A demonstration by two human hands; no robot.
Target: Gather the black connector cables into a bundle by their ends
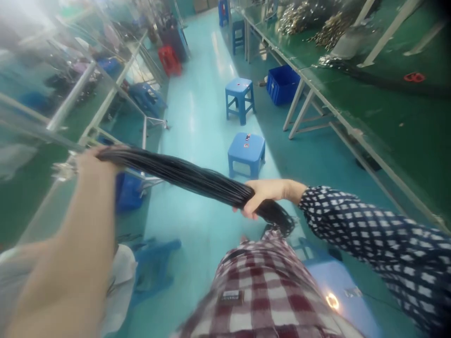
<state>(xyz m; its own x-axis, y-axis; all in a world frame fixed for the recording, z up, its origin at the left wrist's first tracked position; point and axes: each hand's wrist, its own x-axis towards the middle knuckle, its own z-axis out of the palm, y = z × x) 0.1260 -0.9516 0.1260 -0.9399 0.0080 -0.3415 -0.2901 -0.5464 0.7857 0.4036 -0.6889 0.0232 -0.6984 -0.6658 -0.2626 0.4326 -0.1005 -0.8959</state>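
A thick bundle of black cables [190, 176] stretches across in front of me, sloping down from left to right. My left hand [97, 157] is wrapped round its left end, blurred by motion, with pale, shiny ends sticking out past the fist. Nearer its right end, my right hand [264, 195] grips the bundle, thumb on the near side. Beyond that hand the loose cable ends droop close to my checked apron. The middle of the bundle hangs in the air above the floor.
Blue stools [246, 150] stand in the aisle ahead. A green-topped workbench [373, 112] runs along the right, bearing heaps of metallic parts and a dark cable. Under it is a blue crate [282, 84]. Metal frames line the left, near a red stool [169, 61].
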